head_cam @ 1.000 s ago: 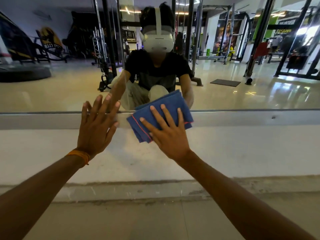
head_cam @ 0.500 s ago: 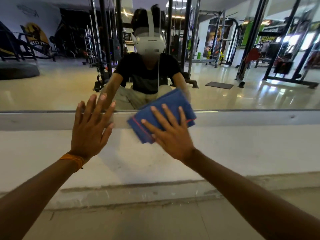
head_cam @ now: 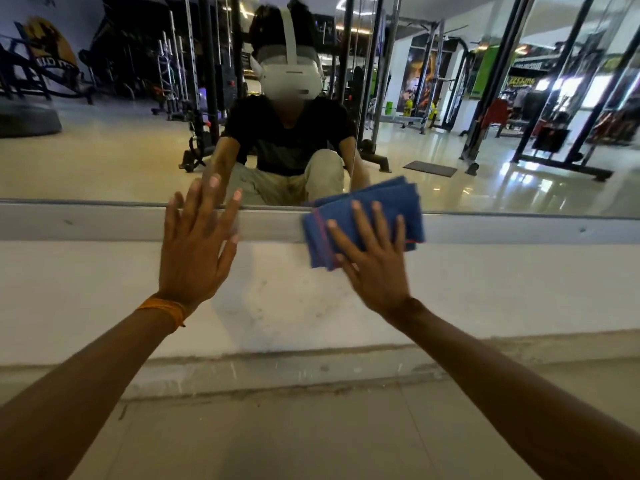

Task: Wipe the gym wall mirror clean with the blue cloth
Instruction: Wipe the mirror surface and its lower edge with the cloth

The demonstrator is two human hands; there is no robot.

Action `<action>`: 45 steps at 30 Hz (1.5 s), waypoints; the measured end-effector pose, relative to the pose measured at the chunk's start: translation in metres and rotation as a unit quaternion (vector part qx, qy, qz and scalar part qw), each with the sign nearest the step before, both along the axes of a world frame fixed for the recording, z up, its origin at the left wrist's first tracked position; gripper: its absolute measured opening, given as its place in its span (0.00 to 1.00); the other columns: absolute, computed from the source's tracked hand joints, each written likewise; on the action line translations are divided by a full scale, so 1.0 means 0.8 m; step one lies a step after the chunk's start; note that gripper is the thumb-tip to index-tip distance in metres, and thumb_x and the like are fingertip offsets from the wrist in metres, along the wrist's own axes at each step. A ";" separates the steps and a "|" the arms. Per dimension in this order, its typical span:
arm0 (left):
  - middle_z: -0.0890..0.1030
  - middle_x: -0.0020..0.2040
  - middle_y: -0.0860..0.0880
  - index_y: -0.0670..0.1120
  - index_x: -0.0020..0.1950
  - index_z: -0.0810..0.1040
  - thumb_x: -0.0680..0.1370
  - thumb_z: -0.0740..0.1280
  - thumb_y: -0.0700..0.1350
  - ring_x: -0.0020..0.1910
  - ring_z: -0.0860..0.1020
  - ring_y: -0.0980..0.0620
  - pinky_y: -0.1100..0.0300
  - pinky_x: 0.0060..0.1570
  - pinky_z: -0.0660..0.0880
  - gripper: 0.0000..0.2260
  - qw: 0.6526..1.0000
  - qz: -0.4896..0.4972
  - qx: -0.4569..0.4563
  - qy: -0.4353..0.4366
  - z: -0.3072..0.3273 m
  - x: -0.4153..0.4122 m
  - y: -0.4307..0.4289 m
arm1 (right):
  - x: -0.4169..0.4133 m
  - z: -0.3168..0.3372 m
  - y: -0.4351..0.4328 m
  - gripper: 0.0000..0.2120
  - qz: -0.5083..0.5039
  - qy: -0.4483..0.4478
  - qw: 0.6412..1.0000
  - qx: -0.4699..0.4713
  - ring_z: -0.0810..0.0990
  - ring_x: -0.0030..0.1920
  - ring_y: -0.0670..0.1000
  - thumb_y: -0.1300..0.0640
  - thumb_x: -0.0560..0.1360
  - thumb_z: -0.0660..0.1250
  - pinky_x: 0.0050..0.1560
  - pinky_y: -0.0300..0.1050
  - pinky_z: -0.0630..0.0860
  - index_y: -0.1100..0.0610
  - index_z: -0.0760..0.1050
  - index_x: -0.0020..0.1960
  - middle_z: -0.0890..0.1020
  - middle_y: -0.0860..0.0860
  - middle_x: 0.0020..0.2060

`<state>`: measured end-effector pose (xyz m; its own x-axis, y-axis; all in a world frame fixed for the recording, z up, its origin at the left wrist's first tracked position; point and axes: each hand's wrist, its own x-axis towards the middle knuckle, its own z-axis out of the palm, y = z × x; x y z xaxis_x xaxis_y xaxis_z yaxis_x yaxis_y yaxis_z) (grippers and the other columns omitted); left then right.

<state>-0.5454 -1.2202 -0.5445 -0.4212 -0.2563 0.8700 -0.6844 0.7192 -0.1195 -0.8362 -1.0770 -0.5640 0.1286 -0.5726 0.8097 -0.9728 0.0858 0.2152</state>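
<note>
An orange thread band (head_cam: 162, 308) is circling the wrist just below the left hand (head_cam: 194, 247), and 2 forearms (head_cam: 86, 375) are showing bare. In the reflection, the person is wearing a black short-sleeved T-shirt (head_cam: 287, 133), beige trousers (head_cam: 325, 174) and a white headset (head_cam: 291, 79) with 1 strap running over the head.

Soft blue cloth (head_cam: 367, 209); glossy glass mirror (head_cam: 104, 161); matt wall (head_cam: 519, 278)

Folded blue cloth (head_cam: 367, 216) (red-edged) across mirror's (head_cam: 485, 150) bottom edge
</note>
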 end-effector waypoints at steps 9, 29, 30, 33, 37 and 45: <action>0.51 0.85 0.41 0.45 0.84 0.56 0.85 0.56 0.51 0.83 0.50 0.38 0.38 0.81 0.49 0.28 0.999 0.002 -0.006 -0.046 -0.004 0.022 0.000 | -0.086 -0.010 0.044 0.31 -0.033 -0.042 0.998 -0.036 0.47 0.84 0.59 0.48 0.84 0.62 0.79 0.71 0.49 0.44 0.53 0.83 0.53 0.55 0.84; 0.52 0.84 0.38 0.43 0.84 0.57 0.85 0.56 0.51 0.83 0.50 0.36 0.30 0.78 0.50 0.28 0.999 0.047 0.015 0.016 0.003 0.010 0.004 | -0.095 0.001 0.023 0.28 -0.035 0.036 0.993 -0.105 0.58 0.79 0.63 0.35 0.83 0.59 0.75 0.77 0.52 0.44 0.62 0.80 0.61 0.57 0.79; 0.52 0.84 0.37 0.43 0.84 0.57 0.85 0.56 0.51 0.83 0.50 0.36 0.30 0.78 0.49 0.28 0.999 0.048 0.011 0.015 0.004 0.010 0.005 | -0.070 0.000 0.010 0.28 -0.020 0.045 0.994 -0.095 0.58 0.79 0.64 0.35 0.84 0.58 0.75 0.77 0.51 0.44 0.62 0.80 0.61 0.57 0.79; 0.52 0.83 0.36 0.42 0.84 0.57 0.85 0.55 0.51 0.83 0.50 0.35 0.30 0.78 0.49 0.28 0.999 0.048 0.001 -0.005 0.014 0.014 0.002 | 0.000 0.007 -0.028 0.27 0.031 0.061 0.996 -0.054 0.56 0.80 0.66 0.37 0.85 0.56 0.75 0.78 0.47 0.43 0.60 0.81 0.61 0.57 0.80; 0.54 0.83 0.37 0.42 0.83 0.58 0.86 0.52 0.53 0.83 0.51 0.35 0.31 0.78 0.49 0.27 0.999 0.037 -0.028 -0.028 0.023 0.027 -0.016 | -0.037 -0.010 -0.011 0.29 0.011 0.057 0.996 -0.062 0.52 0.82 0.65 0.40 0.85 0.60 0.76 0.78 0.48 0.43 0.58 0.83 0.58 0.56 0.83; 0.54 0.83 0.37 0.41 0.83 0.58 0.86 0.55 0.51 0.82 0.52 0.33 0.31 0.78 0.50 0.27 0.998 0.033 -0.025 -0.043 0.021 0.031 -0.025 | -0.049 -0.009 0.012 0.33 -0.044 -0.041 0.997 -0.052 0.44 0.83 0.63 0.36 0.83 0.58 0.74 0.80 0.42 0.41 0.50 0.84 0.52 0.56 0.83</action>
